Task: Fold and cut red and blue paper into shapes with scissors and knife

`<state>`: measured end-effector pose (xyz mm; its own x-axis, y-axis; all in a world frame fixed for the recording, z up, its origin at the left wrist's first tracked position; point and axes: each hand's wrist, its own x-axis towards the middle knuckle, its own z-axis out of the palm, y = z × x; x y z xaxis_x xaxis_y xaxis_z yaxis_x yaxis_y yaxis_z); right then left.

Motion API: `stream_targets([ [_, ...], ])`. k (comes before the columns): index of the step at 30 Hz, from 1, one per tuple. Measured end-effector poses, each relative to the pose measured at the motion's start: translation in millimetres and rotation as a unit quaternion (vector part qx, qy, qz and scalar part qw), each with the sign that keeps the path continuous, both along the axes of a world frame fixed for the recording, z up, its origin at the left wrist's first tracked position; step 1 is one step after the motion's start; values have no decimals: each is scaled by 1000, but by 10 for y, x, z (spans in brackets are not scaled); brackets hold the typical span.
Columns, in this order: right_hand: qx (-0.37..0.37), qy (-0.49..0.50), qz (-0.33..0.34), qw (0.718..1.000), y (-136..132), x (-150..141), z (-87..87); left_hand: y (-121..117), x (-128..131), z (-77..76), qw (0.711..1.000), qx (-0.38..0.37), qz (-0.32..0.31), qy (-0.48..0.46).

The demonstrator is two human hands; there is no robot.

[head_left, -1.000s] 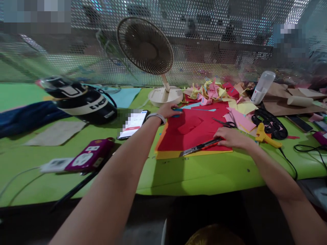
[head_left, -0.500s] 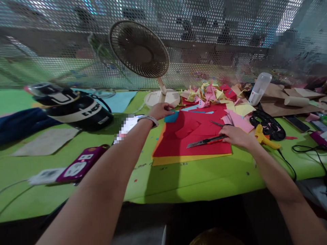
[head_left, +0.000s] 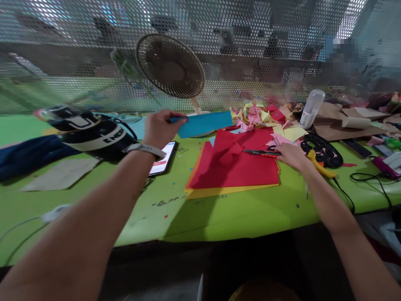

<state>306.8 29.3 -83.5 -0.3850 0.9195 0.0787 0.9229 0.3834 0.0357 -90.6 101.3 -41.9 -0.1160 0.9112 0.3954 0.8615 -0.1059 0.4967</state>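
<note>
My left hand (head_left: 161,127) is raised above the green table (head_left: 219,213) and pinches one end of a blue paper sheet (head_left: 205,123), which hangs in the air in front of the fan's base. My right hand (head_left: 290,155) lies on the right edge of a stack of red paper (head_left: 238,169) and is closed on the handle of a utility knife (head_left: 258,153), whose blade points left across the red sheets. A yellow-orange sheet (head_left: 225,191) shows under the stack.
A desk fan (head_left: 171,66) stands at the back. A helmet (head_left: 89,131) and a phone (head_left: 163,163) lie left. Paper scraps (head_left: 260,115), a white bottle (head_left: 310,108), a yellow glue gun (head_left: 319,165), a black cutout (head_left: 322,150) and cables (head_left: 369,179) lie right.
My left hand has pulled the blue paper out from beside the red stack and lifted it up and left. My right hand has slid the knife farther back on the red paper.
</note>
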Motion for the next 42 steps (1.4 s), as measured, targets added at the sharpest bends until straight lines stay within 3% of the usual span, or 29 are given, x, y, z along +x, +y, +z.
stream_targets([
  [3,-9,3,1,1000,-14,-29,12,-195,102,160,984,138,24,-113],
  [5,-9,2,-18,1000,-1,-23,12,-364,222,235,959,197,-23,-202],
  [7,4,28,-35,999,30,-2,18,-548,371,253,930,202,-90,-292],
  [8,25,59,-40,997,46,9,27,-635,451,232,923,182,-106,-322],
  [10,104,154,-44,982,62,17,64,-778,605,125,925,65,-138,-348],
  [12,207,253,-38,944,37,-8,119,-862,742,-61,915,-53,-156,-368],
  [14,263,307,-9,914,-31,-77,168,-891,850,-288,887,-205,-191,-367],
  [16,228,304,67,922,-122,-180,183,-884,925,-508,862,-270,-218,-369],
  [19,118,243,187,945,-243,-353,128,-849,969,-742,836,-336,-245,-359],
  [23,45,160,246,955,-338,-515,17,-781,914,-855,845,-349,-232,-333],
  [32,-32,92,242,965,-338,-558,-118,-676,725,-861,844,-319,-216,-374],
  [42,-52,131,268,953,-312,-539,-180,-671,715,-955,831,-305,-260,-385],
])
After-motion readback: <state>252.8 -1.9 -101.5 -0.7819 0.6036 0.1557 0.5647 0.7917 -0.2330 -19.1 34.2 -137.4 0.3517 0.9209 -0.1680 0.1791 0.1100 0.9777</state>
